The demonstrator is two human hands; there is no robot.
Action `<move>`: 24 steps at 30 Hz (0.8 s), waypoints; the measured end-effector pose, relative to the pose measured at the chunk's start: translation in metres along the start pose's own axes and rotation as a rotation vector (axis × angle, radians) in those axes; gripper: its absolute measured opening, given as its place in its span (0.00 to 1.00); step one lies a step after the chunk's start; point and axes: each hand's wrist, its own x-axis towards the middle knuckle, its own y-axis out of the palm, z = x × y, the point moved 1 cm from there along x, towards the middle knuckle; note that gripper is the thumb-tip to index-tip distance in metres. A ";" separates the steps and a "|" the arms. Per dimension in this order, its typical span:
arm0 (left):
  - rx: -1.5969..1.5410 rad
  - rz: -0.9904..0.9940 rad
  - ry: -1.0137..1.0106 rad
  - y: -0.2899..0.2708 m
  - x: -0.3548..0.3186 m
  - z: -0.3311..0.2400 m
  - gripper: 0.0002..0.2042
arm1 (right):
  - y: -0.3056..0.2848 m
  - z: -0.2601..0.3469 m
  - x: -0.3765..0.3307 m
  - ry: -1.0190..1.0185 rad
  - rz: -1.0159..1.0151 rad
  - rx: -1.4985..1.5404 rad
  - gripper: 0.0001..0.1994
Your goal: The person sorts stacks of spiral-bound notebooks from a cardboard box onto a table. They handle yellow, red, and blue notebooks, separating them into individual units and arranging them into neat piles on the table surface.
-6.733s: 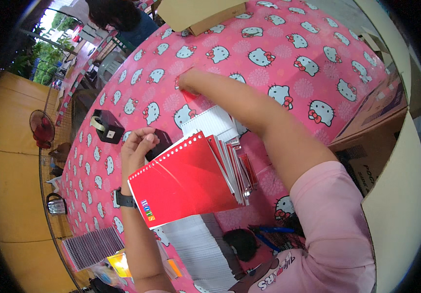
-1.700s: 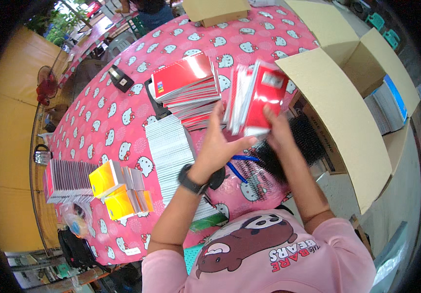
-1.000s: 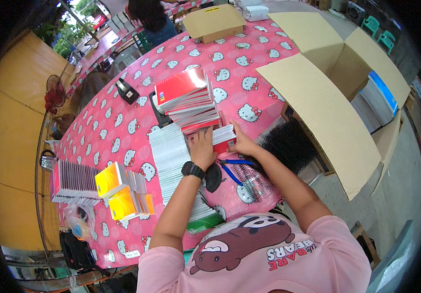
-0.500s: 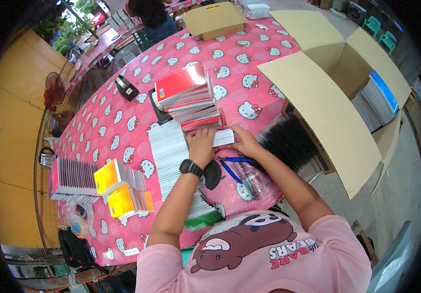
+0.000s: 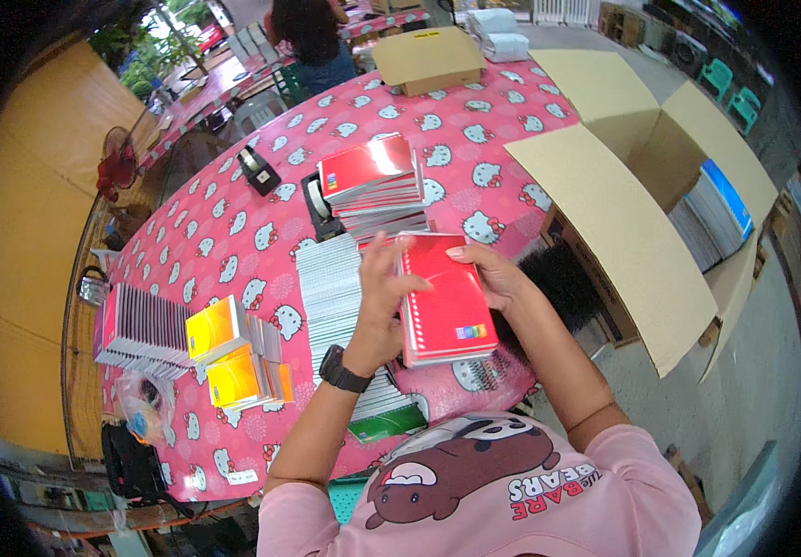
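Observation:
In front of my chest a stack of red notebooks [image 5: 447,306] lies tilted with its cover facing up. A row of punched holes runs down the cover's left edge. My right hand [image 5: 496,277] grips the stack's upper right side, its thumb on the cover. At the left edge my left hand [image 5: 382,292] is closed loosely on the stack, its thumb over the cover and its fingers slightly blurred. Just beyond stands a taller pile of red notebooks [image 5: 372,172]. Left of my hands runs a long row of white-edged notebooks [image 5: 331,297], with a green cover [image 5: 388,423] at its near end.
Yellow notebooks [image 5: 233,379] and a purple-edged stack [image 5: 145,330] lie at the left. Black wire coils [image 5: 558,292] sit at the right, beside an open cardboard box [image 5: 614,251] holding blue-covered notebooks [image 5: 725,209]. Tape dispensers [image 5: 258,172] stand farther back. A person [image 5: 312,42] is beyond the table.
The red stack, edge-on before near the tall pile, has come up and nearer with its cover now showing. Both hands moved with it. It now covers the blue-handled pliers.

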 end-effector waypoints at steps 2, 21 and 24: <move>-0.435 -0.224 -0.381 -0.006 -0.018 0.020 0.21 | 0.006 0.012 0.000 -0.179 -0.061 -0.065 0.17; -0.050 -0.252 -0.769 -0.067 0.085 0.178 0.27 | 0.007 0.085 0.118 -0.602 -0.872 -1.664 0.39; -0.742 -0.386 -0.791 -0.049 0.078 0.146 0.30 | 0.019 0.069 0.112 -0.385 -0.508 -0.668 0.45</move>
